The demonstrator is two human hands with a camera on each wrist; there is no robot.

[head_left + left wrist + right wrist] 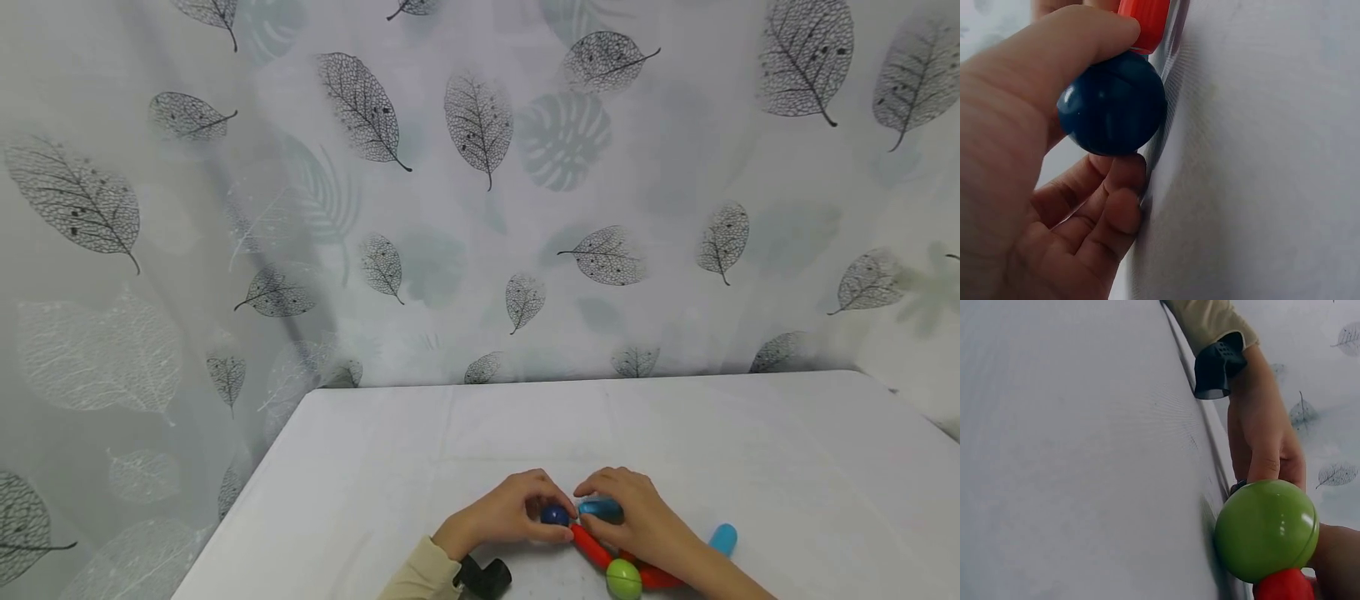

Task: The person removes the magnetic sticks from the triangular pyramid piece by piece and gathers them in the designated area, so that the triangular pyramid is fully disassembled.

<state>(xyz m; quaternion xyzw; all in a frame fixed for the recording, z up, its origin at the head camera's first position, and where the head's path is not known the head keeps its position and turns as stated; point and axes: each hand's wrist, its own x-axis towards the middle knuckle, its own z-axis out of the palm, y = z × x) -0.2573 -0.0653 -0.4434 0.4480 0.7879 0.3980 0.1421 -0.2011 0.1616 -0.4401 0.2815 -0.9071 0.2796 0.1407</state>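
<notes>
gripping a dark blue ball (555,516), the left hand (512,507) faces the right hand (637,512) pinching a blue rod (603,509).

Tabletop (420,442): is showing plain white, its far corners rounding off.
Blue ball (555,516): is sitting low at the surface, by the upper end of a red rod (591,547).
Green ball (624,579): is resting at that rod's lower end.
Second red rod (660,577): is lying right of the green ball, partly hidden.
Light-blue rod (723,539): is showing farther right.
</notes>
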